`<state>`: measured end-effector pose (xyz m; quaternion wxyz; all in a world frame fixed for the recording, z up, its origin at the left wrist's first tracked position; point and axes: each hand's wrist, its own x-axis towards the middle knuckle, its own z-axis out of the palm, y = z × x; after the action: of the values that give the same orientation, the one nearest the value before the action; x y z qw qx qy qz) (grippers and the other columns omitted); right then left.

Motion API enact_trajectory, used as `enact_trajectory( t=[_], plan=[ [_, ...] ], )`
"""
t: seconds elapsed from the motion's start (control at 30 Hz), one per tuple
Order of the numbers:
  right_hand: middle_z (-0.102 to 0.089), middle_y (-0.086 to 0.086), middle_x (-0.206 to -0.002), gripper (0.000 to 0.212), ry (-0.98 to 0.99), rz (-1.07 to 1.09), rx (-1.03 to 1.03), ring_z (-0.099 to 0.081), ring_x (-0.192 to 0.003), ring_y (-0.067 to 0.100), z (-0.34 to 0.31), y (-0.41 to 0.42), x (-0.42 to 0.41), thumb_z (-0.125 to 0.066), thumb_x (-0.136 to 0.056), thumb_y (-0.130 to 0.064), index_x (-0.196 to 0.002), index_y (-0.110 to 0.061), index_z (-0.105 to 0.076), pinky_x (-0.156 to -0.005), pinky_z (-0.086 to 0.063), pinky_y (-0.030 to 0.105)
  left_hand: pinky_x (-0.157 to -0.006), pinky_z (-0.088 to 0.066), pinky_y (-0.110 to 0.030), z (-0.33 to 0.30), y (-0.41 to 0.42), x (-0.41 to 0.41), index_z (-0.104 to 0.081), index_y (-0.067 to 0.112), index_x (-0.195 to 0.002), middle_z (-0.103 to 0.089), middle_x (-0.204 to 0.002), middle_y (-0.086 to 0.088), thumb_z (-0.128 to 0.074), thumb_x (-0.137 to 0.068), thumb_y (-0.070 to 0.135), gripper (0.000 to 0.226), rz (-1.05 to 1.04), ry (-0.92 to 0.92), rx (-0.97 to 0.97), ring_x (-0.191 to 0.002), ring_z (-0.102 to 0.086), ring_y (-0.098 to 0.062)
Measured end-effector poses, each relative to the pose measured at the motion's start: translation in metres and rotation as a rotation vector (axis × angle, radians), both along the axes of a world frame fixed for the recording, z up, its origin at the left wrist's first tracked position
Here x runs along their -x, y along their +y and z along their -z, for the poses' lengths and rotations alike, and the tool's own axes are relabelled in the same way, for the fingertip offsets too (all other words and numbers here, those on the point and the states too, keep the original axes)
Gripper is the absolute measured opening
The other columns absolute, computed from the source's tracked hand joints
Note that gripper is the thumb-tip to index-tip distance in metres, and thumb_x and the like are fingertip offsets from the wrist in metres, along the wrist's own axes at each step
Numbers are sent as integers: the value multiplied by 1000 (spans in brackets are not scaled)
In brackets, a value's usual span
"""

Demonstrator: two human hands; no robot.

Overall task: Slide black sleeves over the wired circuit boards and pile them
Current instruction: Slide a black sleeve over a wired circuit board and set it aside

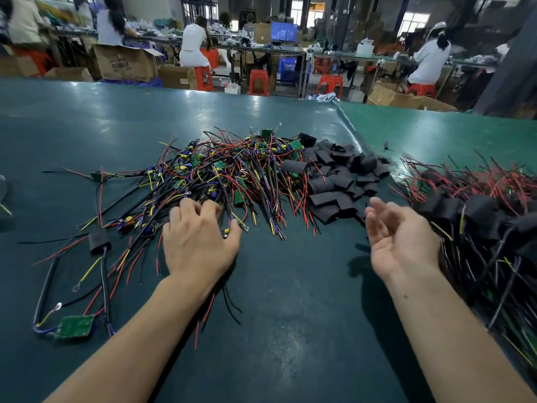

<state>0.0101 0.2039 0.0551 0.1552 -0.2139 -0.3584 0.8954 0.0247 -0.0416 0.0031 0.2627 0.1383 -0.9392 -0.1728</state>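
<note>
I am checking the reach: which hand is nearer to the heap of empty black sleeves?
Right. The right hand hangs open just beside the sleeve heap's near edge; the left hand is farther left, on the wire pile.

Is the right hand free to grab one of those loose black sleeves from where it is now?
Probably yes. The right hand is open, palm up and holding nothing, and the pile of black sleeves lies just ahead and slightly to its left on the green table, with nothing between them.
</note>
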Motion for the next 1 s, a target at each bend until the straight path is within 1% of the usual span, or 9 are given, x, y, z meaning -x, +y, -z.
enact_trajectory(
  t=[0.17,0.33,0.47,0.57,0.67,0.73,0.83,0.93,1.0],
  plan=[
    [-70,5,-65,8,-53,-107,-84,-62,-43,11,5,-8,0,-51,-96,-8,-93,-9,-58,-44,-48,17,-69,-43,-31,-2,0,-4,-67,30,-93,-67,-84,7,-61,-77,56,31,83,-60,-40,-90,-60,-21],
    [-65,5,-76,11,-85,-65,-173,-56,-39,9,9,-6,2,-52,-95,-8,-104,-11,-59,-43,-47,17,-71,-47,-31,-2,-1,-4,-68,29,-95,-68,-81,6,-59,-77,50,29,68,-73,-30,-88,-61,-21],
    [-65,2,-67,17,-108,-237,-253,-53,-40,8,7,-12,-2,-49,-95,-7,-90,-12,-64,-41,-45,17,-65,-42,-29,-6,2,-6,-70,27,-83,-68,-75,5,-58,-76,48,26,35,-77,-39,-81,-62,-26],
    [-66,0,-62,19,-56,-428,-515,-54,-42,9,7,-26,-7,-50,-97,-6,-87,-13,-65,-39,-45,20,-66,-46,-30,-13,2,-12,-68,28,-81,-65,-67,10,-54,-72,50,27,43,102,-203,-73,-62,-23],
    [-68,-1,-81,9,134,-519,-1155,-60,-54,17,17,-34,-13,-61,-96,-16,-104,-19,-64,-52,-51,32,-60,-50,-32,-17,11,-19,-68,24,-89,-62,-67,15,-58,-79,38,20,291,425,-389,-58,-55,-11],
    [-64,-10,-94,50,372,-554,-1525,-61,-60,20,26,-37,-16,-71,-89,-22,-133,-32,-50,-66,-53,32,-52,-47,-31,-18,22,-24,-65,21,-96,-65,-74,11,-60,-85,34,18,488,520,-458,-52,-52,-13],
    [-57,-17,-109,89,664,-629,-1490,-60,-64,19,31,-44,-20,-77,-83,-17,-150,-44,-25,-71,-54,23,-44,-44,-33,-11,32,-26,-59,29,-98,-66,-81,6,-66,-85,35,16,680,471,-534,-50,-52,-19],
    [-60,-11,-112,77,719,-534,-1546,-60,-76,15,32,-42,-18,-74,-83,-10,-147,-34,-40,-73,-52,24,-49,-48,-37,-8,33,-25,-64,32,-100,-70,-87,1,-63,-88,37,13,810,366,-488,-63,-62,-24],
    [-62,-12,-106,55,667,-401,-1560,-62,-74,12,32,-39,-13,-76,-83,-12,-132,-25,-56,-66,-50,25,-59,-49,-29,-7,29,-23,-68,26,-108,-72,-96,5,-57,-93,38,23,839,354,-432,-76,-65,-14]
  ],
)
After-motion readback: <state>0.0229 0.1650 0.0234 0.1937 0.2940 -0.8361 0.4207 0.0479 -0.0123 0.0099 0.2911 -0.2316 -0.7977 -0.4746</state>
